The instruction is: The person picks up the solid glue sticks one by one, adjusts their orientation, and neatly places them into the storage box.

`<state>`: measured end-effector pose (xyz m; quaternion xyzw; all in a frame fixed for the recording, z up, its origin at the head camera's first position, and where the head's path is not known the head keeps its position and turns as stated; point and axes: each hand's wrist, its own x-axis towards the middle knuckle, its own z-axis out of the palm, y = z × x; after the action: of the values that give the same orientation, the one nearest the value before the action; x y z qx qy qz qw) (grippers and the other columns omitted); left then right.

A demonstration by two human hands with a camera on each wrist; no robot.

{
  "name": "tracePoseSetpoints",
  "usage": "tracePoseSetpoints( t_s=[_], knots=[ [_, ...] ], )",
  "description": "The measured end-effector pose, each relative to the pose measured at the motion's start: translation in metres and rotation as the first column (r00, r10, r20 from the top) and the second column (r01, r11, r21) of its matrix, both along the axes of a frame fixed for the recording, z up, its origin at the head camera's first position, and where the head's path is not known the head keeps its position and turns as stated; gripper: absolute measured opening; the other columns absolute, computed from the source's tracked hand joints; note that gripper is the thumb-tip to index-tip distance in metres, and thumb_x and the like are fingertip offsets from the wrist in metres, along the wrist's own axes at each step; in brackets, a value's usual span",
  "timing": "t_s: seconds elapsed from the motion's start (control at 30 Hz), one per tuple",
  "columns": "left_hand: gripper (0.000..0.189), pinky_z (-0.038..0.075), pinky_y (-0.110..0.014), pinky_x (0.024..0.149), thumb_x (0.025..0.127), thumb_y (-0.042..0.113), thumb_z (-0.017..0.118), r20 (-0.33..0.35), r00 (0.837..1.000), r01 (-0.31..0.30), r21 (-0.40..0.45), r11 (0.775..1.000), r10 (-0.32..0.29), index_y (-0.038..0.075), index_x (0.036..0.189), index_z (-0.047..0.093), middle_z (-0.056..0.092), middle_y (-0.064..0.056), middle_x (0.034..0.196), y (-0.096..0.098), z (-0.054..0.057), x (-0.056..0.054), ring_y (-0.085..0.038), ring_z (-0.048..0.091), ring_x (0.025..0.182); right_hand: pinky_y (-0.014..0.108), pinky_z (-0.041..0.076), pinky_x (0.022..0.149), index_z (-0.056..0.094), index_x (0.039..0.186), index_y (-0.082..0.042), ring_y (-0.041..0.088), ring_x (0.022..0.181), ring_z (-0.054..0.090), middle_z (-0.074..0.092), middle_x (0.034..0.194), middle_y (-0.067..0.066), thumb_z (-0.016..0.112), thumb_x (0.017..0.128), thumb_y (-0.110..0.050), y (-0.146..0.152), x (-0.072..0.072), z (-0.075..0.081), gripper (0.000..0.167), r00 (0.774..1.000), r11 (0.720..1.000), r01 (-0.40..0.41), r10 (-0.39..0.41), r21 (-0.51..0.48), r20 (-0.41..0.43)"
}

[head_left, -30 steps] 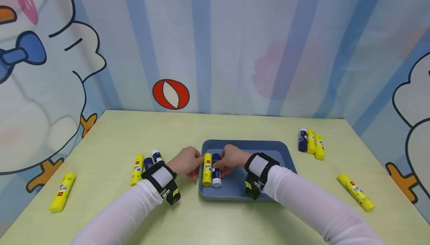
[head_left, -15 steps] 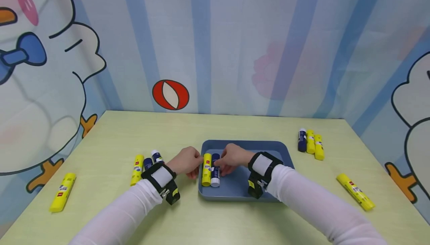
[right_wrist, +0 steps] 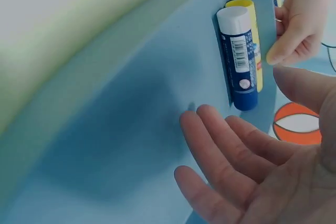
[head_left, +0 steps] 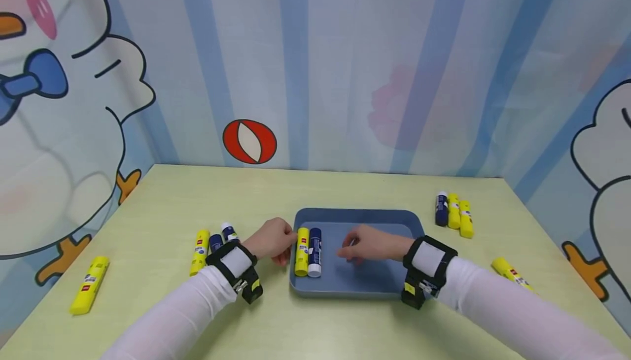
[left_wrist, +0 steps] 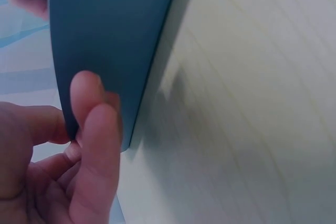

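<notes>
The left hand [head_left: 271,239] pinches the left rim of a blue-grey tray [head_left: 365,215], its thumb over the rim and its fingers against the outside of the wall. The right hand [head_left: 372,244] is above the middle of the tray's floor, its fingers loosely bent and apart from one another, holding nothing. Along the tray's left wall a yellow glue stick [head_left: 302,253] and a navy glue stick [head_left: 314,250] lie side by side, the yellow one next to the wall and the navy one to its right, its white cap toward the tray's near edge. The tray sits on a pale yellow-green desk [head_left: 276,321], around the middle of its width. Between the tray and the desk's left edge lies a group: a leaning yellow stick [head_left: 199,251], a short-looking navy stick [head_left: 215,242] and a white-capped navy stick [head_left: 229,232], the last two partly hidden by the left wrist. Nearer the left edge lies a lone yellow tube [head_left: 89,286]. Toward the desk's far right corner a dark blue stick [head_left: 441,210] lies beside two yellow sticks [head_left: 454,212]. Closer to the right edge, a slanting yellow tube [head_left: 510,273] is partly covered by the right sleeve [head_left: 498,294].
</notes>
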<state>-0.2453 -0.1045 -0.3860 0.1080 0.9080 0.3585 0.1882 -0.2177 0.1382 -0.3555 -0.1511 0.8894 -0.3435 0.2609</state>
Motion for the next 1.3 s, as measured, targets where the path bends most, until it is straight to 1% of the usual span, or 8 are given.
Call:
tracePoseSetpoints(
  t_s=[0.1,0.27,0.37,0.5,0.67,0.8,1.07,1.3],
  knots=[
    [0.029,0.049,-0.025,0.045,0.099,0.012,0.050,0.004,1.000,0.000,0.004,1.000,0.000,0.002,0.073,0.061,0.060,-0.007,0.055,0.000,-0.001,0.000,-0.013,0.055,0.042,0.037,0.050,0.080,0.062,0.114,0.001,0.022,0.087,0.064,0.066,0.096,0.007,0.062,0.095,-0.026,0.020,0.008,0.003,0.033,0.999,0.999,-0.023,0.022,-0.036,-0.035],
    [0.030,0.049,-0.025,0.045,0.099,0.012,0.050,0.004,1.000,-0.002,0.004,1.000,0.002,0.002,0.073,0.061,0.060,-0.007,0.056,-0.002,-0.002,-0.001,-0.013,0.055,0.042,0.038,0.051,0.079,0.059,0.122,0.004,0.025,0.095,0.060,0.063,0.109,0.010,0.061,0.096,-0.029,0.057,0.016,0.016,0.043,0.976,1.000,0.004,0.002,0.027,-0.218],
    [0.030,0.049,-0.025,0.045,0.099,0.013,0.050,0.005,1.000,-0.006,0.001,1.000,0.006,0.003,0.073,0.061,0.060,-0.007,0.056,-0.003,-0.003,-0.002,-0.013,0.056,0.042,0.039,0.052,0.076,0.058,0.121,0.005,0.028,0.096,0.061,0.063,0.111,0.014,0.063,0.095,-0.029,0.079,0.020,0.022,0.043,0.932,0.990,0.089,-0.044,0.110,-0.359],
    [0.030,0.050,-0.026,0.045,0.099,0.012,0.050,0.009,1.000,-0.006,0.005,1.000,0.006,0.002,0.074,0.061,0.061,-0.008,0.056,-0.004,-0.004,-0.002,-0.014,0.056,0.042,0.045,0.052,0.075,0.058,0.121,0.006,0.036,0.100,0.061,0.061,0.115,0.022,0.066,0.093,-0.029,0.107,0.025,0.021,0.045,0.847,0.955,0.203,-0.061,0.215,-0.527],
    [0.030,0.049,-0.025,0.045,0.099,0.013,0.050,0.015,1.000,-0.003,0.008,1.000,0.003,0.003,0.074,0.061,0.061,-0.008,0.057,-0.003,-0.004,-0.002,-0.014,0.056,0.042,0.054,0.050,0.072,0.051,0.127,0.008,0.047,0.107,0.053,0.050,0.123,0.032,0.067,0.091,-0.032,0.138,0.034,0.010,0.056,0.784,0.913,0.300,-0.071,0.276,-0.617],
    [0.031,0.049,-0.025,0.045,0.100,0.014,0.050,0.017,1.000,0.001,0.010,1.000,-0.001,0.003,0.073,0.061,0.061,-0.007,0.057,-0.002,-0.006,-0.004,-0.014,0.056,0.042,0.062,0.047,0.076,0.041,0.135,0.010,0.053,0.113,0.044,0.040,0.129,0.037,0.066,0.090,-0.036,0.162,0.041,0.003,0.069,0.782,0.886,0.345,-0.089,0.310,-0.617],
    [0.031,0.049,-0.025,0.045,0.100,0.014,0.050,0.006,1.000,0.000,0.004,1.000,0.000,0.003,0.073,0.061,0.061,-0.008,0.057,-0.001,-0.003,-0.004,-0.014,0.056,0.042,0.070,0.039,0.082,0.021,0.143,0.016,0.062,0.117,0.032,0.026,0.134,0.044,0.068,0.086,-0.047,0.203,0.049,-0.010,0.097,0.831,0.828,0.406,-0.159,0.386,-0.534],
    [0.030,0.049,-0.026,0.045,0.100,0.014,0.050,0.012,1.000,-0.011,-0.005,1.000,0.011,0.003,0.073,0.061,0.061,-0.008,0.057,-0.001,0.000,-0.002,-0.014,0.056,0.042,0.068,0.040,0.081,0.018,0.139,0.021,0.064,0.111,0.037,0.024,0.129,0.051,0.065,0.084,-0.058,0.226,0.051,-0.026,0.107,0.869,0.785,0.430,-0.226,0.446,-0.440]
  ],
)
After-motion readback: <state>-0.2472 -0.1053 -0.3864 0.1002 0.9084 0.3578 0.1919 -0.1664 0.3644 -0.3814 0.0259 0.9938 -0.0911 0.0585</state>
